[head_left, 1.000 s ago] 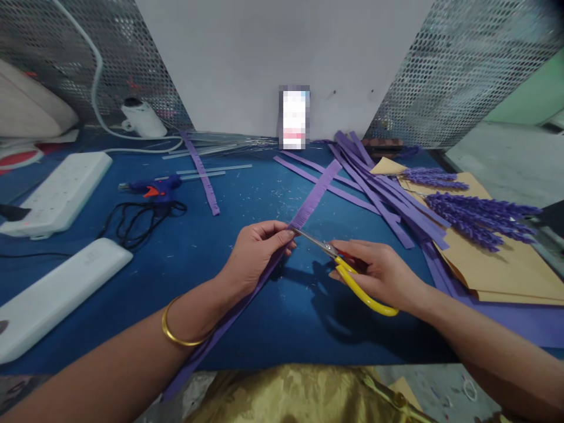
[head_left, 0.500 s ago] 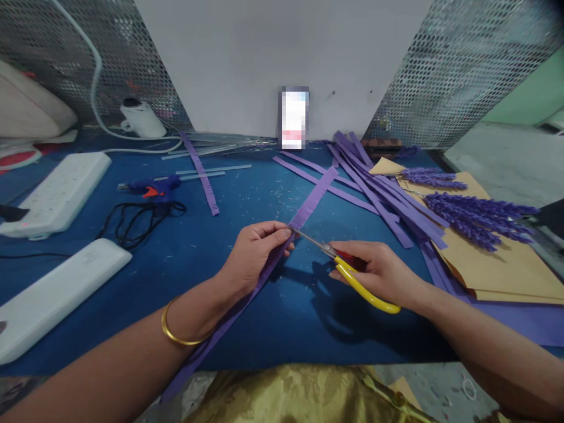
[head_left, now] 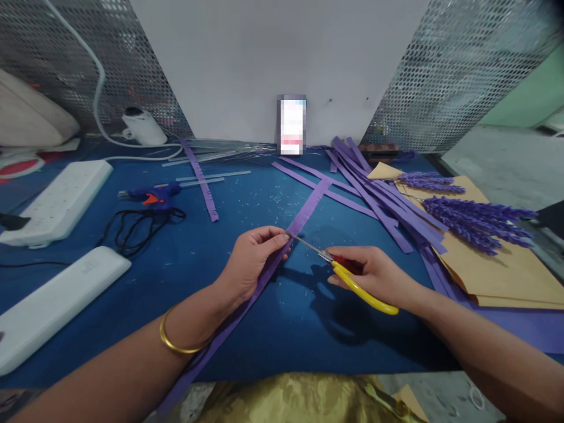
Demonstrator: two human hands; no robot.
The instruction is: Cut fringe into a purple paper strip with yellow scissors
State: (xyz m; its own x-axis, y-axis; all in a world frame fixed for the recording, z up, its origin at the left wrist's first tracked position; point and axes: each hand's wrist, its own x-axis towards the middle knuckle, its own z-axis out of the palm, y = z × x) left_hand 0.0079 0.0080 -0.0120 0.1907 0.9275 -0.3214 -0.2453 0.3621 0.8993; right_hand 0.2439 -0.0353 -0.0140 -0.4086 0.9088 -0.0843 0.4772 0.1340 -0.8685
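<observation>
As the head view looks forward and down over the blue-topped bench (head_left: 176, 282), your left hand (head_left: 251, 264) has its fingers pinched closed, thumb over index, on a long, narrow purple paper strip (head_left: 307, 207). The strip's fringed upper part slants away toward the back edge, and its tail runs down beside your left forearm and over the front edge. A thin gold-coloured bangle (head_left: 165, 338) circles your left wrist.

Your right hand (head_left: 374, 273) has its fingers curled around metal scissors with yellow and red handles (head_left: 365, 295); the blades reach the strip right at your left thumb tip, and you cannot tell how far apart they are.

Toward the back right corner you have a loose heap of flat purple paper strips (head_left: 388, 202). Nearer the right edge, purple flower sprigs (head_left: 476, 220) lie on folded tan paper (head_left: 506, 285), with a purple sheet (head_left: 515, 326) partly beneath it. On your left lie a blue glue gun with an orange trigger (head_left: 161, 194), a coiled black cord (head_left: 132, 229), a white power strip (head_left: 66, 197) and, by the front left corner, a long white rounded case (head_left: 66, 305).
</observation>
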